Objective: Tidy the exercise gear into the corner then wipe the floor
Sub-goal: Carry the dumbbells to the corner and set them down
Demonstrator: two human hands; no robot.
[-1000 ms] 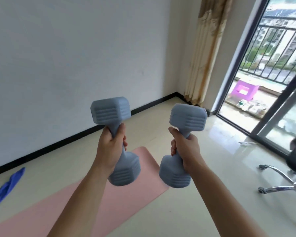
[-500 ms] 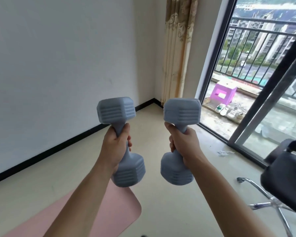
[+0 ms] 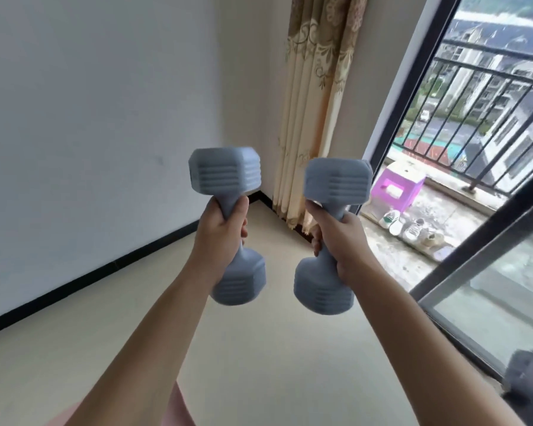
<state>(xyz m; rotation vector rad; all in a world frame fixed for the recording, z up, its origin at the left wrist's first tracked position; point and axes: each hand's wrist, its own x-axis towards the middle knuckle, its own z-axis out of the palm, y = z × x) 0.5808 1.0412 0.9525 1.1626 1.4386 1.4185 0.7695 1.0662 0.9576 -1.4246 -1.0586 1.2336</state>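
**A:** What had changed since the frame before?

**B:** The view had swung further toward the corner (image 3: 260,196). The pink mat (image 3: 180,405) had slipped down to a sliver at the bottom edge, and the dark chair (image 3: 526,382) had dropped into the lower right, blurred. The hands themselves sat much as they had.

**A:** And the hold?

**B:** The left grip (image 3: 220,238) was clenched round the handle of the left dumbbell (image 3: 225,172), and the right grip (image 3: 339,241) was wrapped round the handle of the right dumbbell (image 3: 336,181). Both weights were in the air, well above the floor (image 3: 274,348).

**A:** How did they lie?

**B:** Each long axis stood near upright, the tops leaning slightly away from the person. They were side by side, apart, not touching.

**A:** And the corner from there?

**B:** Ahead and lower, showing in the gap between the two weights, just beside the curtain (image 3: 311,103). Neither hand looked clearly nearer; the left was on the wall's side and the right on the curtain's.

**A:** So what did the next move call for?

**B:** I judged they needed carrying forward and lowering. Nothing had been set down, and no wiping had begun.
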